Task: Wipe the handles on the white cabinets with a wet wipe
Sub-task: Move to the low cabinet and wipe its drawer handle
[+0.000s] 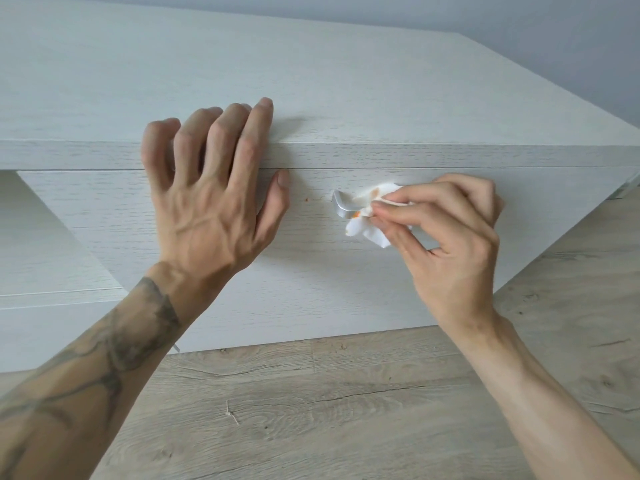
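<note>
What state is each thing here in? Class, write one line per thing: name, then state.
Silver metal handle: partly wrapped by the wipe.
White wet wipe: crumpled, orange-stained, pressed on the handle.
White wood-grain drawer front: small orange speck left of the handle.
Left hand: rests on the cabinet top edge, holding nothing.
Right hand: pinches the wipe.

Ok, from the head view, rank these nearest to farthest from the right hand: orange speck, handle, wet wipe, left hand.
1. wet wipe, pinched in the right hand itself.
2. handle, under the wipe, poking out leftward.
3. orange speck, further left on the drawer front.
4. left hand, farthest left, resting on the cabinet top edge.
</note>
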### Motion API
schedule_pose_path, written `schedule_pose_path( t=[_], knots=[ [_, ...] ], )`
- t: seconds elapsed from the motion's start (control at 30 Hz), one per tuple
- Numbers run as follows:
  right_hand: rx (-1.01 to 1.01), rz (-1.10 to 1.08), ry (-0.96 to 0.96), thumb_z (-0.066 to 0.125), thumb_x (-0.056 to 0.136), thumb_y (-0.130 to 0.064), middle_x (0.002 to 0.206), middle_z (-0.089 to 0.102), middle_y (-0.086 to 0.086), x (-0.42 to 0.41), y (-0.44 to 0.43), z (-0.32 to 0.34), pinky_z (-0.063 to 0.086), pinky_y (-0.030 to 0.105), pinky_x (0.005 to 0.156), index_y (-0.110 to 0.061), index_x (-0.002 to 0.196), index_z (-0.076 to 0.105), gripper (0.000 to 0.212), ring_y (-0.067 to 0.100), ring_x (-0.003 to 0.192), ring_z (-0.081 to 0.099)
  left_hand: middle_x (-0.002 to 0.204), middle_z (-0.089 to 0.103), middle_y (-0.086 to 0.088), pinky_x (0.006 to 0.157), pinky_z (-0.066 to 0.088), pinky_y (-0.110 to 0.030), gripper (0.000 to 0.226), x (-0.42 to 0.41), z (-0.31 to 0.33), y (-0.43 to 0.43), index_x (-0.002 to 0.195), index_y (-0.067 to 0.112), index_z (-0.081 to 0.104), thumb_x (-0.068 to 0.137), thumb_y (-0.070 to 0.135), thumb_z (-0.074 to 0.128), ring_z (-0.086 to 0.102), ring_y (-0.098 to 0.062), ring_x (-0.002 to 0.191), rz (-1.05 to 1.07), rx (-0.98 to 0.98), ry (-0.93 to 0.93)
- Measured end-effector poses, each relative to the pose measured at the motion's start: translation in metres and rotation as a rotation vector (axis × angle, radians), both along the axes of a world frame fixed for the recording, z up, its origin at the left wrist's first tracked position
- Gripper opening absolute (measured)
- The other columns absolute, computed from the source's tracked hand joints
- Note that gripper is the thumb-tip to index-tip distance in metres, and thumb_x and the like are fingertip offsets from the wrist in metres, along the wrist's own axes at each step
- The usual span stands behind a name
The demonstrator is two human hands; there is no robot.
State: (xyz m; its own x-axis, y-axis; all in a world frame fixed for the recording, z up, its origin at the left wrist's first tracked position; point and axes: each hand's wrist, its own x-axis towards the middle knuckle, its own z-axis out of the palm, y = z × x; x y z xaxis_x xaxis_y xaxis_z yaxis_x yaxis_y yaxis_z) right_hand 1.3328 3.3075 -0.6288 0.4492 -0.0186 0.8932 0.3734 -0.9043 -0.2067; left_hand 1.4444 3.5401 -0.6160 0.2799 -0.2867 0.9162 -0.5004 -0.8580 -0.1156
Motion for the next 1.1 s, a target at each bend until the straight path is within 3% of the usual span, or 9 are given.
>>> schedule_pose_path(
  t=[0.1, 0.23, 0.4, 0.5, 0.57, 0.7, 0.83, 1.0, 1.1],
  knots=[
    [0.067, -0.021, -0.006, 0.079, 0.098, -0.028, 0.102, 0.076, -0.009, 0.0, 0.009, -0.003, 0.047, 0.056, 0.084, -0.018, 0.097, 0.084, 0.011, 0.028, 0.098, 0.059, 0.135, 0.06, -0.013, 0.107, 0.027, -0.051, 0.055, 0.0, 0.0, 0.0, 0.151, 0.007, 0.049, 0.107, 0.041, 0.044, 0.044, -0.03, 0.125, 0.004, -0.004, 0.0],
    [-0.015, 0.025, -0.001, 0.081, 0.096, -0.028, 0.102, 0.076, -0.013, 0.009, 0.024, 0.004, 0.043, 0.05, 0.088, -0.023, 0.096, 0.085, 0.007, 0.024, 0.099, 0.059, 0.135, 0.06, -0.013, 0.107, 0.028, -0.051, 0.056, 0.001, -0.001, 0.0, 0.151, 0.007, 0.05, 0.107, 0.041, 0.045, 0.044, -0.03, 0.124, 0.006, 0.005, -0.005],
    [0.036, -0.038, -0.003, 0.078, 0.099, -0.024, 0.101, 0.075, -0.008, -0.006, 0.005, 0.002, 0.047, 0.057, 0.083, -0.017, 0.098, 0.083, 0.009, 0.03, 0.095, 0.062, 0.135, 0.061, -0.012, 0.107, 0.029, -0.051, 0.056, 0.001, 0.0, 0.0, 0.151, 0.007, 0.05, 0.107, 0.042, 0.046, 0.044, -0.03, 0.124, 0.016, 0.005, -0.007],
    [0.109, 0.008, -0.042, 0.074, 0.102, -0.011, 0.101, 0.069, -0.012, -0.014, 0.018, 0.011, 0.048, 0.048, 0.084, -0.015, 0.103, 0.077, 0.005, 0.016, 0.089, 0.063, 0.134, 0.061, -0.012, 0.107, 0.029, -0.051, 0.056, 0.001, -0.001, 0.0, 0.15, 0.007, 0.051, 0.107, 0.042, 0.046, 0.045, -0.03, 0.124, 0.017, 0.004, -0.012],
    [0.116, 0.045, -0.054, 0.071, 0.103, -0.006, 0.104, 0.065, -0.019, -0.012, 0.027, 0.017, 0.047, 0.041, 0.087, -0.019, 0.106, 0.071, 0.014, 0.008, 0.09, 0.062, 0.134, 0.061, -0.012, 0.107, 0.029, -0.051, 0.056, 0.001, -0.001, -0.001, 0.151, 0.007, 0.051, 0.107, 0.041, 0.046, 0.045, -0.03, 0.124, 0.011, 0.003, -0.014],
    [0.013, 0.049, 0.036, 0.073, 0.101, -0.009, 0.106, 0.075, -0.006, -0.006, 0.024, 0.009, 0.049, 0.048, 0.086, -0.013, 0.102, 0.081, 0.008, 0.023, 0.095, 0.068, 0.135, 0.061, -0.012, 0.107, 0.03, -0.051, 0.055, 0.001, 0.0, 0.0, 0.15, 0.007, 0.051, 0.106, 0.041, 0.047, 0.044, -0.029, 0.124, 0.009, -0.005, -0.009],
    [-0.019, 0.023, -0.023, 0.08, 0.098, -0.016, 0.106, 0.078, -0.004, -0.006, 0.021, 0.002, 0.05, 0.053, 0.081, -0.015, 0.103, 0.084, 0.007, 0.028, 0.09, 0.066, 0.135, 0.061, -0.012, 0.107, 0.03, -0.051, 0.056, 0.001, 0.0, 0.0, 0.15, 0.007, 0.052, 0.106, 0.041, 0.047, 0.045, -0.03, 0.124, 0.009, -0.002, -0.006],
    [-0.065, 0.035, -0.031, 0.083, 0.095, -0.013, 0.096, 0.078, -0.004, 0.014, 0.045, 0.011, 0.045, 0.042, 0.085, -0.015, 0.094, 0.086, 0.003, 0.026, 0.088, 0.068, 0.135, 0.061, -0.012, 0.107, 0.03, -0.051, 0.056, 0.003, -0.001, 0.0, 0.15, 0.007, 0.052, 0.106, 0.042, 0.048, 0.047, -0.03, 0.124, 0.013, 0.004, -0.023],
    [-0.011, -0.014, -0.041, 0.081, 0.096, -0.011, 0.098, 0.078, -0.003, 0.006, 0.045, 0.004, 0.051, 0.045, 0.083, -0.015, 0.097, 0.085, 0.005, 0.027, 0.087, 0.068, 0.135, 0.062, -0.012, 0.107, 0.03, -0.051, 0.056, 0.003, -0.001, 0.0, 0.149, 0.007, 0.052, 0.106, 0.042, 0.049, 0.046, -0.03, 0.124, 0.012, 0.0, -0.02]
  ],
)
